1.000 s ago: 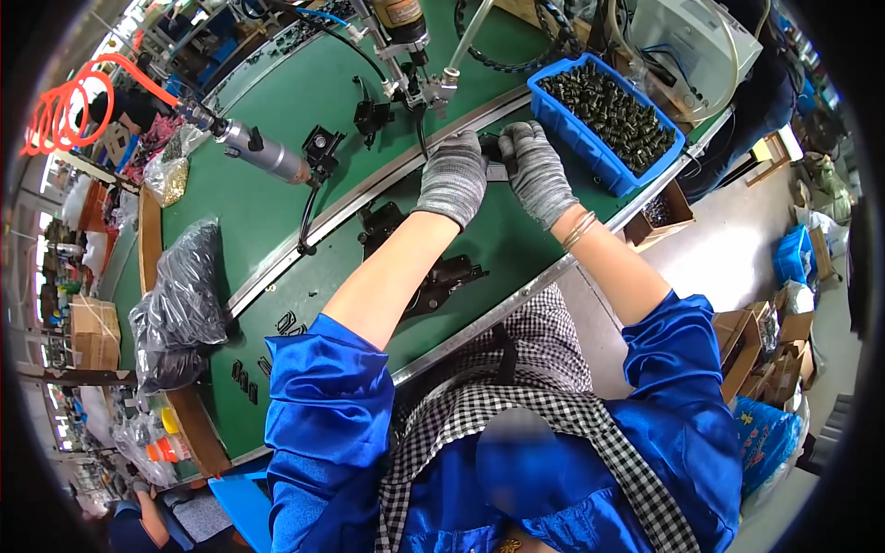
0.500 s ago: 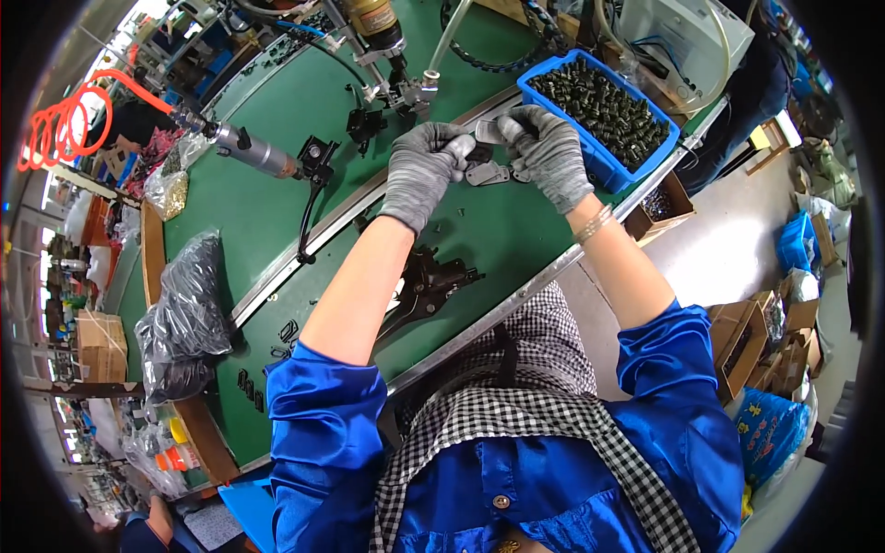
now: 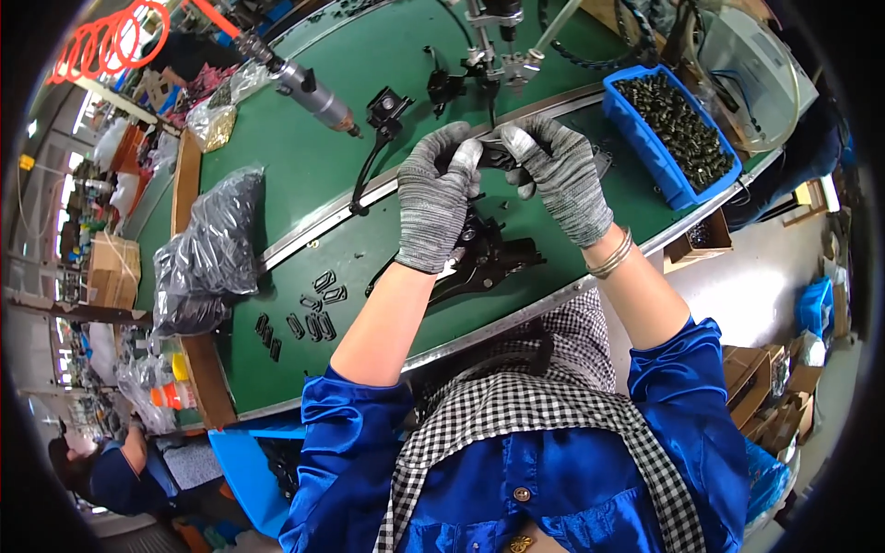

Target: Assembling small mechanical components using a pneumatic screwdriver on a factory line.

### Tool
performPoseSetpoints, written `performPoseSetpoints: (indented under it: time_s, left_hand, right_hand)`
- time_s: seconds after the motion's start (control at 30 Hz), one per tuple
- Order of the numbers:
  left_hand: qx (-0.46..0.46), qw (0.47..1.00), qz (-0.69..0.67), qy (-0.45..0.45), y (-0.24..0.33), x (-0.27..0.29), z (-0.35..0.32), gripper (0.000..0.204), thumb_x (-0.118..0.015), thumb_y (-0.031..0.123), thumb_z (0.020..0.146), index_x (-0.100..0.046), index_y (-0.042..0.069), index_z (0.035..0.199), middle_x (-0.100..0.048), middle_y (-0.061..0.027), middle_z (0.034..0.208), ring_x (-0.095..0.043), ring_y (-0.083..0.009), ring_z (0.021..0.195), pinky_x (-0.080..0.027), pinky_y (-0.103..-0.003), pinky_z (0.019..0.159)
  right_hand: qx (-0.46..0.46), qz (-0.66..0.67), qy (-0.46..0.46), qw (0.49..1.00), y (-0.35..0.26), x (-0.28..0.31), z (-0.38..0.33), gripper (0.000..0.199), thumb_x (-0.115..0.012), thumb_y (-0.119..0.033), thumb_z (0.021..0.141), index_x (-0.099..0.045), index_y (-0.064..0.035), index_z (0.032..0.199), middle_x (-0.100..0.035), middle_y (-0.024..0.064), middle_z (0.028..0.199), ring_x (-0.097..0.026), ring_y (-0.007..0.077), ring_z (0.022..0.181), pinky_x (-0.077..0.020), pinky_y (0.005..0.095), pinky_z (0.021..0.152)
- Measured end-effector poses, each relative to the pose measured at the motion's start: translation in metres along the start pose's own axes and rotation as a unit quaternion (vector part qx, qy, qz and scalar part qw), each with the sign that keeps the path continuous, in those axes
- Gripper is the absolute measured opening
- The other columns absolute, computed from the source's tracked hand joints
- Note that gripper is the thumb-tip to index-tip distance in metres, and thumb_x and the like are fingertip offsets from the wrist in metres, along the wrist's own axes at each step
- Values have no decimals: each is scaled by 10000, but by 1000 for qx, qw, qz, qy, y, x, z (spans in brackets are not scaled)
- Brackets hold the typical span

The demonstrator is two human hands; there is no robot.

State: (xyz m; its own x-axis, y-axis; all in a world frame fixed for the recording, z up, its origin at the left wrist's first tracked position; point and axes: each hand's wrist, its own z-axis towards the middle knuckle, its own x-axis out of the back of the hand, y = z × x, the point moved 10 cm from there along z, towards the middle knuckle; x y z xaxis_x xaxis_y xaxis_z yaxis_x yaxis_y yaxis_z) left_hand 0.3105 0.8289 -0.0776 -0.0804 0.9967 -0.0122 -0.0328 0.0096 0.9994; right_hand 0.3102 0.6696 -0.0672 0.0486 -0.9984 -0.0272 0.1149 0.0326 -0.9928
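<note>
My left hand point(image 3: 433, 198), in a grey knit glove, is closed with its thumb and fingers pinching one side of a small dark flat part point(image 3: 495, 147). My right hand point(image 3: 560, 180), gloved alike, pinches the other side of it. The part's exact kind is mostly hidden by the fingers. Beside my right hand, small flat plates point(image 3: 602, 162) lie on the green bench, partly covered. Below my hands rests a black lever assembly point(image 3: 498, 263), partly hidden by my left wrist. Several small black oblong frames point(image 3: 318, 323) lie to its left.
A blue bin point(image 3: 645, 143) of small dark metal parts stands at the right. A pneumatic screwdriver point(image 3: 318, 97) hangs at the upper left on an orange coiled hose. A metal rail point(image 3: 309, 232) crosses the green bench. A filled black plastic bag point(image 3: 217, 244) lies left.
The view has shifted, so the bench things appear further right and more black frames show. My hands have drawn together around the small part, and the plate between them is now mostly covered.
</note>
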Motion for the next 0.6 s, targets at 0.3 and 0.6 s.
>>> performPoseSetpoints:
  time_s: [0.3,0.6]
  left_hand:
    - [12,985,-165,-45,-2,23,0,211,-573,194,974,-646,20,1068,-609,7,726,-536,-54,603,-446,-191,534]
    - [-62,997,-46,-11,18,52,-12,243,-625,154,943,-642,-3,1127,-674,-51,856,-589,-83,674,-495,-219,626]
  right_hand:
    - [41,1,-91,995,-11,-49,8,256,-646,-209,929,-626,-2,1078,-666,42,850,-631,74,656,-541,197,572]
    - [-37,1,-229,973,-5,-76,20,249,-695,-153,884,-624,3,1064,-664,50,834,-630,87,710,-546,224,617]
